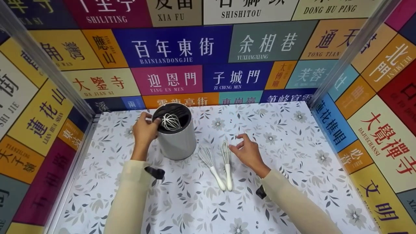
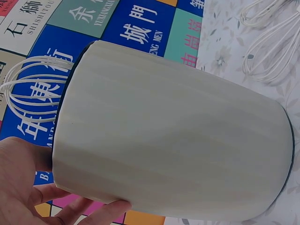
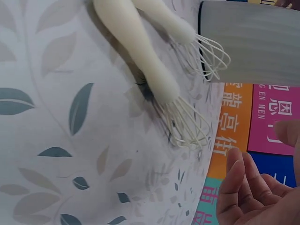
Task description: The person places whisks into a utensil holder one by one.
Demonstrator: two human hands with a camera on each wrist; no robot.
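Observation:
A light grey cylindrical utensil holder (image 1: 177,146) with a dark slotted inside stands upright at the back left of the table. My left hand (image 1: 145,128) grips it at the rim, the thumb over the edge and the fingers along its outer side. Out of its top pokes the wire head of a white whisk (image 1: 171,122), its handle hidden inside. To the right of the holder lie two white whisks, a left whisk (image 1: 217,178) and a right whisk (image 1: 228,177), wire heads pointing away from me. Beside the right whisk's wires, my right hand (image 1: 248,151) hovers with loosely bent fingers, holding nothing.
A white floral cloth (image 1: 279,201) covers the table. Upright panels printed with colourful street names, such as the back panel (image 1: 172,48), enclose it at the back and both sides, joined by clear corner strips.

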